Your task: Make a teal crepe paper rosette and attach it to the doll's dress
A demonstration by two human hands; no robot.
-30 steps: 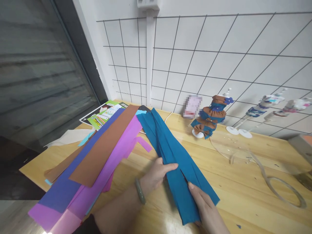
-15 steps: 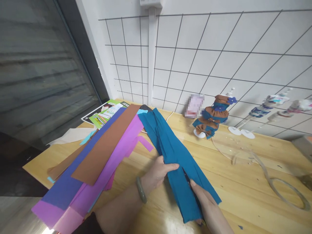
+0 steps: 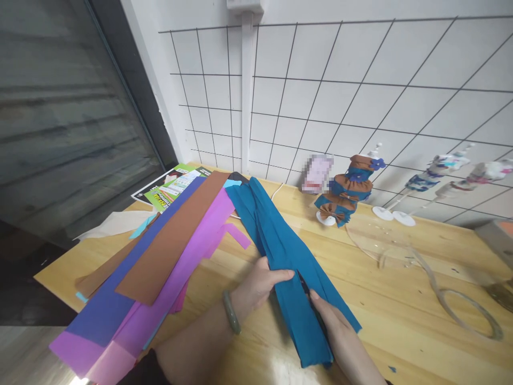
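Note:
A long teal sheet of crepe paper (image 3: 276, 230) stretches across the table and is slit lengthwise from its near end. My left hand (image 3: 262, 283), with a bangle on the wrist, pinches the sheet's left edge, thumb on top. In my right hand (image 3: 334, 321) is a pair of dark scissors (image 3: 303, 283), their blades in the slit just right of my left thumb. Most of the handles are hidden behind my fingers and the paper. Left of my hands lie overlapping strips of brown paper (image 3: 176, 240), blue paper (image 3: 104, 315) and purple paper (image 3: 192, 251).
Dress forms stand by the wall grid, the nearest wearing a brown and teal paper dress (image 3: 348, 187). A roll of clear tape (image 3: 473, 321) lies at the right. A pixelated box (image 3: 317, 174) leans at the wall. Green printed sheets (image 3: 168, 195) lie at the back left.
The scissors and my right hand have shifted slightly up and left along the slit. My left hand keeps its hold in nearly the same place. The whole view has drifted a little.

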